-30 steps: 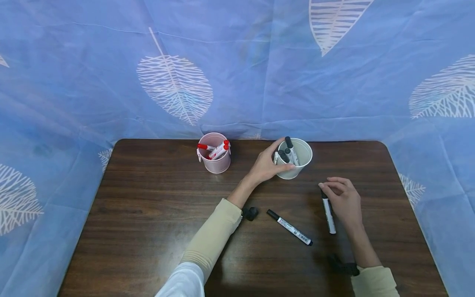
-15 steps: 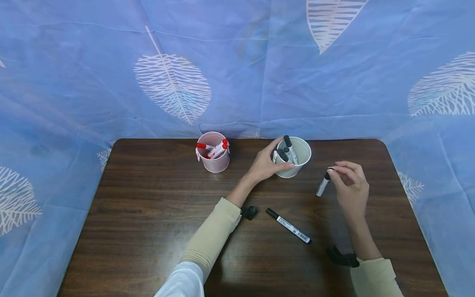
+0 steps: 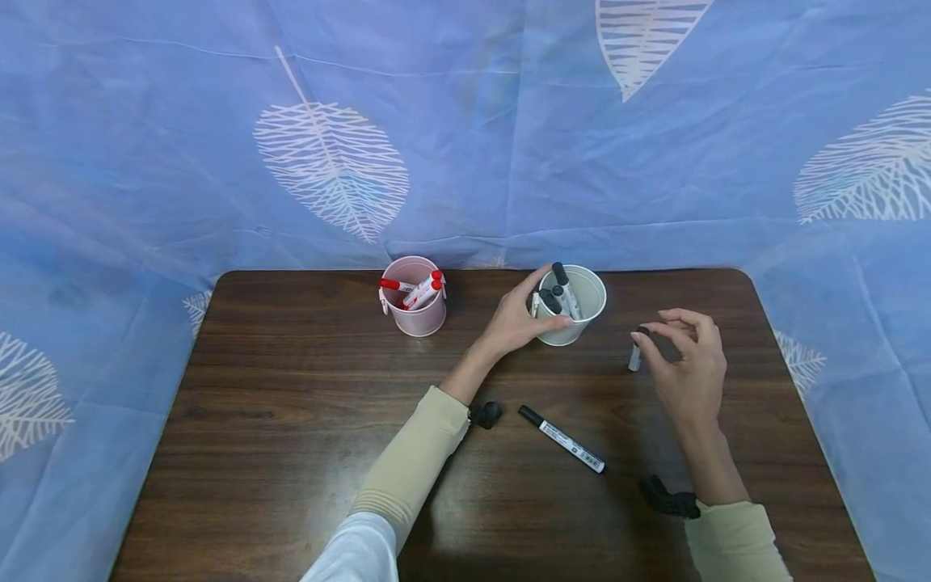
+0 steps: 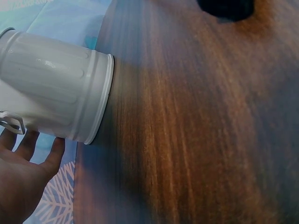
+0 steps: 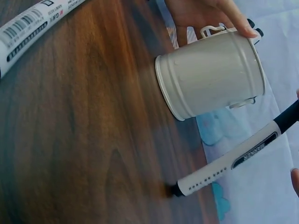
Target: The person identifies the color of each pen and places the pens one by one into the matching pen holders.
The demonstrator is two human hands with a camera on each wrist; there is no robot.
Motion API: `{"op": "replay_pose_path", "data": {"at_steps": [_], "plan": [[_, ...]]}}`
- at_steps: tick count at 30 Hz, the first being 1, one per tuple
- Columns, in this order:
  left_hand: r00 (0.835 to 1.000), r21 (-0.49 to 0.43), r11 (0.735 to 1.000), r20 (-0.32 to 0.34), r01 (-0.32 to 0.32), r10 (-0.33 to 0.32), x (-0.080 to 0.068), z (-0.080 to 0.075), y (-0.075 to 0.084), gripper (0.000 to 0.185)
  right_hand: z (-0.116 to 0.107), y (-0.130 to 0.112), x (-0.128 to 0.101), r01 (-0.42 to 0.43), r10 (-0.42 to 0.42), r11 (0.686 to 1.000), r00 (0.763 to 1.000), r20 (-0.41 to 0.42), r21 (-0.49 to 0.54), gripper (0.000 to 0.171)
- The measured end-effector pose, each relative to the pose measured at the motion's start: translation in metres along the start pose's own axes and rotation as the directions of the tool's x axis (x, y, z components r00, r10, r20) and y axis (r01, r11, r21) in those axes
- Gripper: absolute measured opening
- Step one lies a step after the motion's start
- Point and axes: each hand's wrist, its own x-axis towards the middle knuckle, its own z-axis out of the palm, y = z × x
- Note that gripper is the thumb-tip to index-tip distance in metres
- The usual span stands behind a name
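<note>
My left hand (image 3: 512,325) grips a small white metal bucket (image 3: 591,293), thumb over the near rim and fingers round its left side. Several black-capped markers (image 3: 569,293) lean inside it. To the bucket's right, my right hand (image 3: 692,368) pinches a black-capped whiteboard marker (image 3: 635,360) by its cap. In the right wrist view this marker (image 5: 229,161) slants with its black end close over the table, apart from the bucket. The left wrist view shows the bucket wall (image 4: 51,79) with fingers (image 4: 53,156) against it.
Another black-capped marker (image 3: 562,439) lies on the dark wooden table (image 3: 291,420) between the arms. A pink bucket (image 3: 423,325) with several red-capped markers (image 3: 422,293) stands left of the white one. A blue leaf-print cloth (image 3: 465,145) hangs behind the table.
My right hand has lifted the marker off the table and moved it forward, tilting it more upright near the white bucket. My left hand has kept its hold on the bucket.
</note>
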Motion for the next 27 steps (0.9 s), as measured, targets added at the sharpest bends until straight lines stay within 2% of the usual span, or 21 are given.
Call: {"op": "replay_pose_path", "data": {"at_steps": [4, 9, 12, 21, 27], "plan": [[1.000, 0.015, 1.000, -0.006, 0.000, 0.000, 0.000, -0.001, -0.001, 0.089, -0.004, -0.003, 0.007, 0.058, -0.058, 0.998, 0.998, 0.000, -0.027, 0.023], [1.000, 0.019, 1.000, -0.005, 0.004, -0.004, 0.000, -0.001, -0.001, 0.090, -0.009, -0.015, 0.022, 0.095, -0.094, 0.995, 0.994, -0.061, 0.023, 0.021], [1.000, 0.020, 1.000, -0.004, 0.011, -0.011, -0.001, 0.000, -0.001, 0.090, -0.011, -0.020, 0.030, 0.090, -0.084, 0.994, 0.991, -0.101, 0.058, 0.019], [1.000, 0.002, 1.000, 0.005, 0.000, 0.000, -0.001, -0.001, 0.000, 0.090, -0.015, -0.025, 0.046, 0.082, -0.067, 0.992, 0.987, -0.148, 0.095, 0.018], [1.000, -0.005, 1.000, 0.007, -0.004, 0.004, 0.000, -0.001, 0.000, 0.091, -0.021, -0.035, 0.059, 0.105, -0.079, 0.988, 0.972, -0.223, 0.109, 0.016]]}}
